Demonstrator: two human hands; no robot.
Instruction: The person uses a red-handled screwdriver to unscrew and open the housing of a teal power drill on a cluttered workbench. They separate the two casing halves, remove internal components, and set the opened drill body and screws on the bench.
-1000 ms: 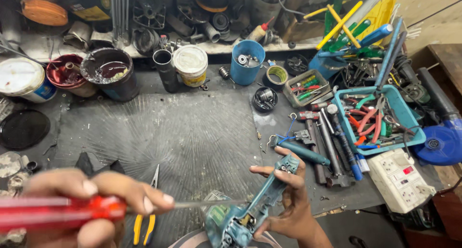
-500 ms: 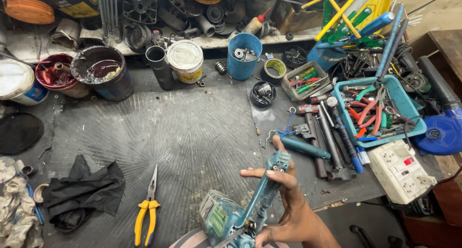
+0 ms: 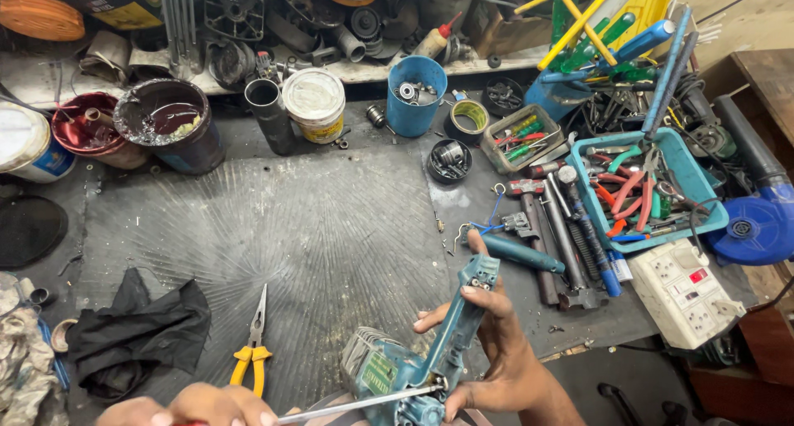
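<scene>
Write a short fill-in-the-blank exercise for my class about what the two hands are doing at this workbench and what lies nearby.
1. The right hand grips a teal ____ by its handle.
2. The left hand holds a ____ whose shaft reaches the tool's body.
3. The pliers on the rubber mat have ____ handles.
4. Left of the pliers lies a crumpled ____ cloth.

Missing words: power tool; screwdriver; yellow; black

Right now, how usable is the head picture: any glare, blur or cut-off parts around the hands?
Head view: even light, soft shadows, mostly sharp. Glare sits on the liquid in the dark bucket. The left hand is cropped by the bottom edge and slightly soft; the screwdriver shaft shines. The right hand and teal power tool read clearly. Wide-angle bending shows at the edges.
</scene>
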